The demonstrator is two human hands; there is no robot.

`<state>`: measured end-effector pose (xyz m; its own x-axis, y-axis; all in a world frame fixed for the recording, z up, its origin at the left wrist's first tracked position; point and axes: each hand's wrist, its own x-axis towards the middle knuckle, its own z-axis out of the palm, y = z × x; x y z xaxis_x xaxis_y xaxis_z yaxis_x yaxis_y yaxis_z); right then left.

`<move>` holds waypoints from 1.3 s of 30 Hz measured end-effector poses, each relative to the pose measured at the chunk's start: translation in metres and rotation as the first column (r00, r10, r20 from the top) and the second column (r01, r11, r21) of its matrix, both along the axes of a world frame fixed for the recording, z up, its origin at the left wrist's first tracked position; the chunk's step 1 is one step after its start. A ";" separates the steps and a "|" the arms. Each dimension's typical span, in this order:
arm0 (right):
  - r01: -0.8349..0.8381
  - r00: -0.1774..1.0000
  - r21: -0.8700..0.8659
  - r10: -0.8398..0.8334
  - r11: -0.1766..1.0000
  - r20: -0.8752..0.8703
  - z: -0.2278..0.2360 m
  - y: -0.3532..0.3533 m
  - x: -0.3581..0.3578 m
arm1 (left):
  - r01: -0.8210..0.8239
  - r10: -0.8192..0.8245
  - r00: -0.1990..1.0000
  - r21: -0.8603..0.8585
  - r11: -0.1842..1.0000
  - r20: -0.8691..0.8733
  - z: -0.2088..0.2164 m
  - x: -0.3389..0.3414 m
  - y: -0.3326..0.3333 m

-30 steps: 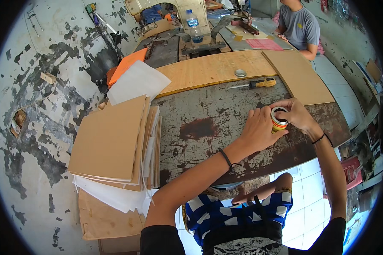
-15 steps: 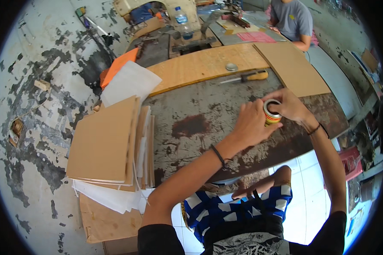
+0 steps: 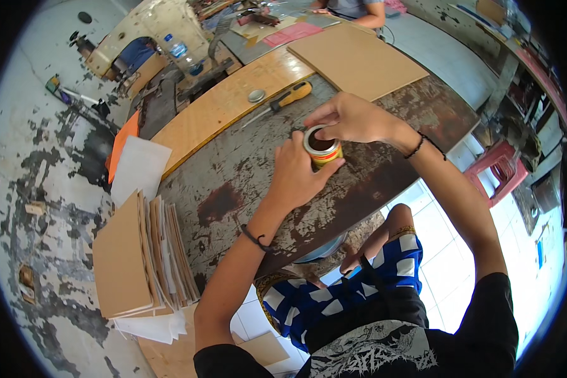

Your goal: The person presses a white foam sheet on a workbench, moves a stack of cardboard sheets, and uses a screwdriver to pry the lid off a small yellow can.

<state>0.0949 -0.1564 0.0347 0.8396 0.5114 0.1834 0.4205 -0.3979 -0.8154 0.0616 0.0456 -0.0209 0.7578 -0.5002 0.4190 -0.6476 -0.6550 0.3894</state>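
Observation:
A small open tin can (image 3: 324, 157) with a yellow and red label stands upright on the worn table, dark inside. My left hand (image 3: 295, 173) is closed around its near left side, thumb across the front. At the top, my right hand (image 3: 359, 120) bends over the can, the thumb at the opening and the fingers curled by the far rim. Whether anything small is between those fingers is hidden. Beyond the can lie a screwdriver (image 3: 293, 94) with a yellow handle and a round metal lid (image 3: 256, 96).
A stack of cardboard sheets (image 3: 123, 258) rises at the left, with white sheets (image 3: 138, 167) and an orange sheet (image 3: 125, 142) behind. A large brown board (image 3: 359, 60) covers the far right. A water bottle (image 3: 181, 51) stands farther back. Across the table sits another person (image 3: 358, 9).
The view has swung to the right, so the table and everything on it sits farther left. Both hands stay at the can; the right hand's fingers have lifted slightly at the rim.

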 end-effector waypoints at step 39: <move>0.113 0.969 -0.040 -0.101 0.993 0.225 -0.019 0.014 -0.001 | 0.091 -0.098 0.943 -0.037 0.995 -0.318 0.010 0.008 0.015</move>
